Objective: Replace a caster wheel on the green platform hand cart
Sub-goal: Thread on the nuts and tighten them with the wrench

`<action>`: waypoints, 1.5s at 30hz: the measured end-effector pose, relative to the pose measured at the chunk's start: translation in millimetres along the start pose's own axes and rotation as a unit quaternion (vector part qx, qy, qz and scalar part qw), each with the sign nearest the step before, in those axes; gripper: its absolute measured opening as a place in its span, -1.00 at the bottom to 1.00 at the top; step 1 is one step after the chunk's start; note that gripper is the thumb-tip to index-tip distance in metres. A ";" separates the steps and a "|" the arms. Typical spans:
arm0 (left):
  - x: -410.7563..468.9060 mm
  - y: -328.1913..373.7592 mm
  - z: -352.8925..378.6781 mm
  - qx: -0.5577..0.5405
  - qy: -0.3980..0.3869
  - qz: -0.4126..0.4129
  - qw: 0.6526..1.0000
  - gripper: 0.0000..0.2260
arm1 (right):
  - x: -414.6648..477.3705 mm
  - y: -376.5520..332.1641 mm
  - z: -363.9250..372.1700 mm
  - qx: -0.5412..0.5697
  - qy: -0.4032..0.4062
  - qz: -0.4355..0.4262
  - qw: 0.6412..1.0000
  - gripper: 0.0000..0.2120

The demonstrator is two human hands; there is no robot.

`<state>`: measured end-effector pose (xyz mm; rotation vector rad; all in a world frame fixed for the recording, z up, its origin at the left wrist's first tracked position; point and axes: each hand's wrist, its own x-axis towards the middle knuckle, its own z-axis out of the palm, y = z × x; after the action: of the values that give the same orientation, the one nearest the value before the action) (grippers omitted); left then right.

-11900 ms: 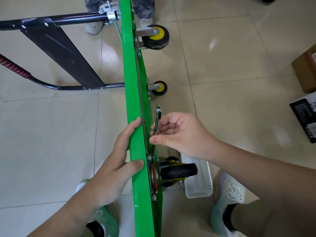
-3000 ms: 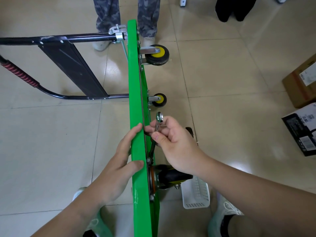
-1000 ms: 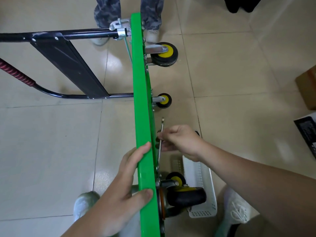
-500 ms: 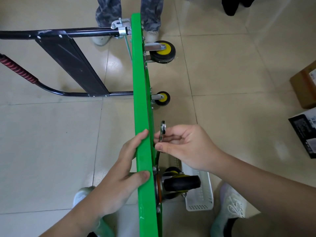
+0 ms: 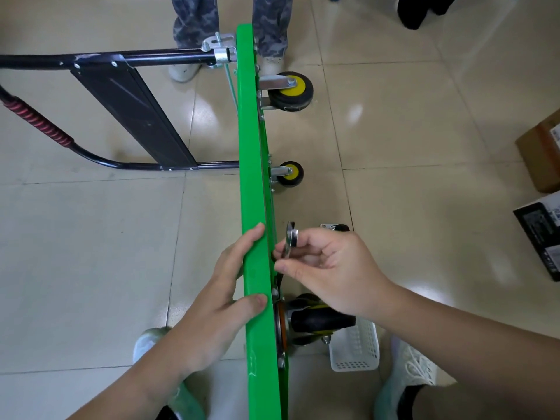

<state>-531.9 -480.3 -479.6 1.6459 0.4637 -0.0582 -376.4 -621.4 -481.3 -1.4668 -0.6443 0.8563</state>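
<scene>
1. The right hand (image 5: pixel 327 268) pinches a wrench (image 5: pixel 289 241) between thumb and curled fingers. The wrench's lower end reaches down toward the mounting plate of the near caster (image 5: pixel 321 321).
2. A second ago the wrench stood edge-on and further from the deck. It has since swung in close, which looks like another stroke on a plate bolt.
3. The caster is still bolted under the cart (image 5: pixel 253 177), so I judge the swap is at the loosening stage.
4. The cart stands on its side edge. The left hand (image 5: pixel 218 304) steadies it, palm on the deck, thumb and forefinger hooked over the rim.
5. Around it:
   - A white basket (image 5: pixel 357 350) sits just beside the caster.
   - A loose wheel (image 5: pixel 335 228) lies on the floor behind the right hand.
   - Two far wheels (image 5: pixel 292 90) and the folded handle (image 5: pixel 121 110) are further off.
   - Boxes (image 5: pixel 542 234) lie well apart from the cart.
6. The deck sits close beside the wrench, which leaves little room to swing it.
</scene>
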 end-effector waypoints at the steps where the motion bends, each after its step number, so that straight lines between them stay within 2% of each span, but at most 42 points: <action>1: -0.2 -0.7 -0.3 0.002 0.001 0.002 1.000 -0.26 | 1.7 1.0 -0.4 -0.002 0.000 -0.002 1.000 -0.78; 7: -2.5 -0.5 1.3 0.009 0.009 0.006 1.000 -0.27 | -2.8 2.7 -1.8 -0.024 -0.002 -0.012 1.000 -0.80; 12: -2.8 -1.2 1.2 0.006 0.017 0.010 1.000 -0.27 | 23.4 7.0 -1.4 -0.039 0.008 0.032 0.999 -0.80; 21: -2.4 1.8 3.7 0.012 0.015 0.006 1.000 -0.27 | 36.4 23.3 -3.6 -0.046 0.010 0.063 0.997 -0.82; 25: -1.8 -2.3 2.1 -0.001 0.006 0.011 1.000 -0.28 | 48.6 38.4 -6.0 -0.026 0.011 0.110 0.993 -0.85; 28: -2.4 -3.7 1.7 -0.010 0.002 0.021 1.000 -0.29 | 57.0 49.0 -8.1 0.002 0.012 0.164 0.986 -0.66; 30: -1.1 -3.9 1.3 -0.011 0.000 0.032 0.999 -0.30 | 61.8 57.4 -10.9 0.011 0.005 0.199 0.980 -0.60; 33: -0.1 -3.7 0.9 -0.019 -0.005 0.032 0.999 -0.31 | 65.7 72.2 -13.1 0.032 0.004 0.253 0.967 -0.59; 38: 0.2 -2.8 -0.5 -0.023 -0.009 0.023 0.999 -0.30 | 65.1 94.3 -13.1 0.091 0.001 0.295 0.951 -0.58; 42: 1.7 -1.8 -1.0 -0.016 -0.012 0.019 1.000 -0.29 | 64.3 93.2 -10.2 0.095 0.013 0.303 0.948 -0.62; 45: 4.0 -0.3 -3.0 -0.008 -0.010 0.023 1.000 -0.27 | 76.7 75.1 -17.4 0.071 0.043 0.278 0.957 -0.75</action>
<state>-529.0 -476.3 -480.6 1.6374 0.4100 -0.0365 -326.3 -575.6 -566.2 -1.5665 -0.0896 1.2336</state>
